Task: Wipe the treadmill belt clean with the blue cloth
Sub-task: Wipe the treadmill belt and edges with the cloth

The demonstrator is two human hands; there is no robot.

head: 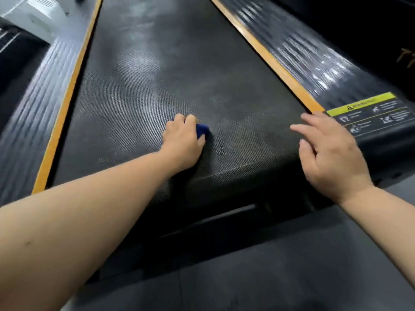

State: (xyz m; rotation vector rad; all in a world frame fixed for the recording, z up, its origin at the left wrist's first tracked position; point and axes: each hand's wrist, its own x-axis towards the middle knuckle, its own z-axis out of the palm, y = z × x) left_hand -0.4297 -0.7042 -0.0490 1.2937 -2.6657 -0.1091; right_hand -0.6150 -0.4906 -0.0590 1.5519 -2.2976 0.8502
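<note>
The black textured treadmill belt (175, 70) runs away from me, with pale dusty smears along its middle. My left hand (183, 141) lies on the belt near its rear end and grips a bunched blue cloth (202, 129); only a small blue corner shows past the fingers. My right hand (330, 151) hovers above the belt's right rear corner, fingers spread and relaxed, holding nothing.
Orange strips (265, 55) border the belt on both sides, with ribbed black side rails (314, 61) beyond them. A yellow and black warning label (372, 113) sits on the right rail's end. A white object (29, 16) stands at far left. Grey floor (258, 277) lies below.
</note>
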